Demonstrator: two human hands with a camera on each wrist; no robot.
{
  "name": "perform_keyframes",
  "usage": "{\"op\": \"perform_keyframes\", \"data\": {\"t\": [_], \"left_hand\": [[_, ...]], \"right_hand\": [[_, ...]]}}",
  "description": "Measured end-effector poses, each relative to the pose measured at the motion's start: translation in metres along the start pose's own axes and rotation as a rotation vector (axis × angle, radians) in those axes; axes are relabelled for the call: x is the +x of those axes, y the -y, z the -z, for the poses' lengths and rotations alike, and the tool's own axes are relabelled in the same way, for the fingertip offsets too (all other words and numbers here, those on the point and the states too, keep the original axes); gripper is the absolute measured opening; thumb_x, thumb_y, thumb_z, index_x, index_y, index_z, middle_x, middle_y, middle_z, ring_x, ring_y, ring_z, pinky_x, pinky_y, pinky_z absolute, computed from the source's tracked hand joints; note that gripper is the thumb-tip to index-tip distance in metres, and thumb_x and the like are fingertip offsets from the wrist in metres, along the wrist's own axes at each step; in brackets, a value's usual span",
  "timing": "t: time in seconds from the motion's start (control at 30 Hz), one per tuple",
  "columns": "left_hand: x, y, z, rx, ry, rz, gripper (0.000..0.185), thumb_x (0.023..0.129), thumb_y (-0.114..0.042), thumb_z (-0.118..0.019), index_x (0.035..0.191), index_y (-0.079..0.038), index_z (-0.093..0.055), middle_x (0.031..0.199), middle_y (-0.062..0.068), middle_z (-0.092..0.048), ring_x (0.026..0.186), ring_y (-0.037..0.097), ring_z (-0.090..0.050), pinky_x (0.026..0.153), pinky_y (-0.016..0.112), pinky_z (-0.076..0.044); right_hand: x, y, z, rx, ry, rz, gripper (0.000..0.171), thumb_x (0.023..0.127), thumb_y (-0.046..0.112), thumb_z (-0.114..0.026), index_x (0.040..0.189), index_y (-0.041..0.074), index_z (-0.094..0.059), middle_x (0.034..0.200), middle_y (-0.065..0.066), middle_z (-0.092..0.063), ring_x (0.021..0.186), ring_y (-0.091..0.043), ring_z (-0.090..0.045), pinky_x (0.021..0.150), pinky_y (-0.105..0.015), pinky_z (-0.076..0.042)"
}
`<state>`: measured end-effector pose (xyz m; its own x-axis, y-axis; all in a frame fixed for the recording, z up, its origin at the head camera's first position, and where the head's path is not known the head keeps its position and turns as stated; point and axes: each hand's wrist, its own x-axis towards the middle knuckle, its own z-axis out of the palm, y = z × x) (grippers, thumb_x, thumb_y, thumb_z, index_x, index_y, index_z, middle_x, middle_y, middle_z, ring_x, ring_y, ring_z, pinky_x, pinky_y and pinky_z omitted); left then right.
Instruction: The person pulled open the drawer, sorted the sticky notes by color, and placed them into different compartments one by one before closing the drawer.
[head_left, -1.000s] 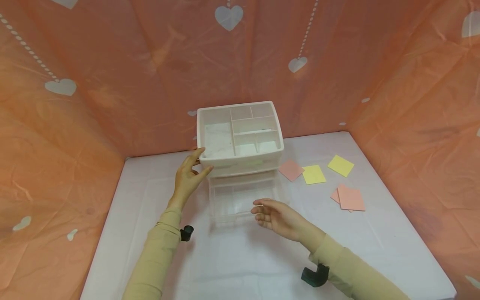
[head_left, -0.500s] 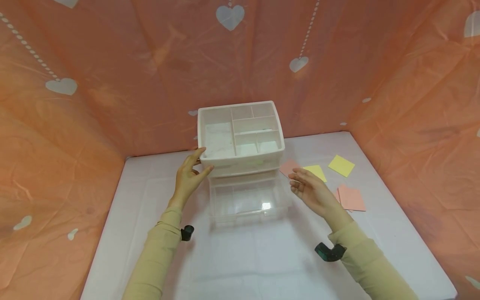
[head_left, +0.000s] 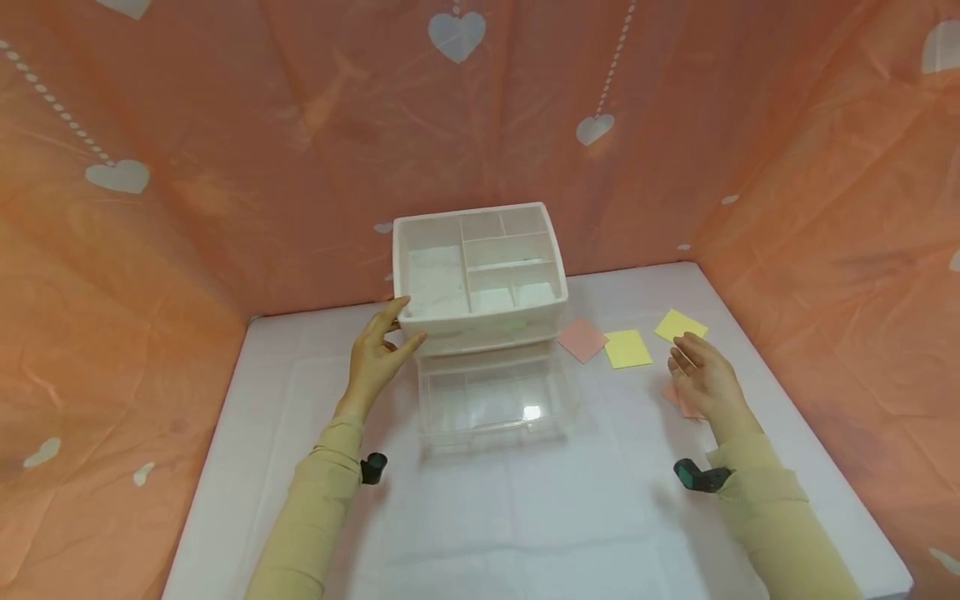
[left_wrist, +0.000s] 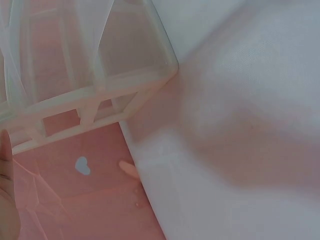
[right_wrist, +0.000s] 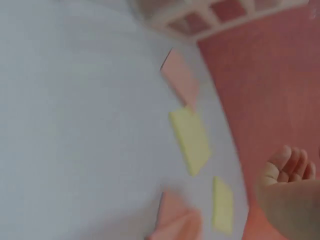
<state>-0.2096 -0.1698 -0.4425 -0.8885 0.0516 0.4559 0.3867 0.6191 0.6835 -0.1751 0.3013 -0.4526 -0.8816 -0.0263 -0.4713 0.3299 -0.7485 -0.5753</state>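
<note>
A white plastic drawer organizer (head_left: 480, 333) stands at the back of the table, its top tray split into compartments. Its lower clear drawer (head_left: 491, 400) is pulled out toward the front, with nothing visible inside. My left hand (head_left: 375, 350) holds the organizer's front left corner, thumb at the front and fingers by the rim. Over the stacked pink sticky notes (head_left: 684, 402) hovers my right hand (head_left: 707, 385), fingers loosely bent and holding nothing; it partly hides them. Just beyond its fingertips lies a yellow sticky note pad (head_left: 678, 323).
Between the organizer and the right hand lie a second pink sticky note pad (head_left: 582, 340) and another yellow sticky note pad (head_left: 628, 349). A white cloth covers the table (head_left: 480, 517). Orange curtains (head_left: 315, 150) with white hearts hang behind and at both sides.
My right hand has moved from over the open drawer rightward, past the pink and yellow pads, to the stacked pink notes. My left hand has stayed at the organizer's corner.
</note>
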Motion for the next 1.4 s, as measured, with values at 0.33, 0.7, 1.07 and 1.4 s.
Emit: {"op": "perform_keyframes", "data": {"t": [0.33,0.7,1.07,1.4], "left_hand": [[-0.001,0.003,0.0,0.001,-0.004,-0.007,0.059,0.08,-0.023,-0.074,0.133,-0.026,-0.05,0.118,0.01,-0.061,0.099,0.027,-0.064,0.06,0.018,-0.047],[-0.002,0.003,0.001,0.001,0.004,0.007,0.059,0.08,-0.024,-0.074,0.134,-0.029,-0.049,0.117,0.009,-0.061,0.099,0.026,-0.063,0.061,0.019,-0.048],[-0.002,0.0,0.002,-0.005,0.021,0.035,0.059,0.081,-0.026,-0.073,0.134,-0.03,-0.048,0.117,0.009,-0.06,0.101,0.026,-0.063,0.062,0.018,-0.047],[-0.002,-0.001,0.003,0.002,0.016,0.031,0.059,0.081,-0.025,-0.073,0.134,-0.028,-0.048,0.117,0.01,-0.06,0.101,0.026,-0.063,0.062,0.021,-0.049]], "right_hand": [[0.009,0.004,0.054,-0.434,-0.294,0.04,0.069,0.089,0.023,-0.062,0.147,0.022,-0.023,0.106,0.016,-0.042,0.1,0.0,-0.045,0.087,-0.01,-0.044],[0.013,0.0,0.078,-0.923,-0.438,0.017,0.078,0.092,0.033,-0.052,0.149,0.002,-0.008,0.157,-0.016,0.006,0.145,-0.036,0.003,0.118,-0.048,-0.007],[0.006,-0.003,0.087,-1.347,-0.434,0.005,0.08,0.086,0.023,-0.059,0.14,-0.014,-0.014,0.145,-0.037,-0.017,0.133,-0.05,-0.019,0.111,-0.057,-0.02],[0.002,-0.01,0.091,-1.388,-0.49,0.067,0.076,0.087,0.029,-0.059,0.135,-0.018,-0.023,0.136,-0.037,-0.03,0.121,-0.047,-0.032,0.104,-0.056,-0.028]]}}
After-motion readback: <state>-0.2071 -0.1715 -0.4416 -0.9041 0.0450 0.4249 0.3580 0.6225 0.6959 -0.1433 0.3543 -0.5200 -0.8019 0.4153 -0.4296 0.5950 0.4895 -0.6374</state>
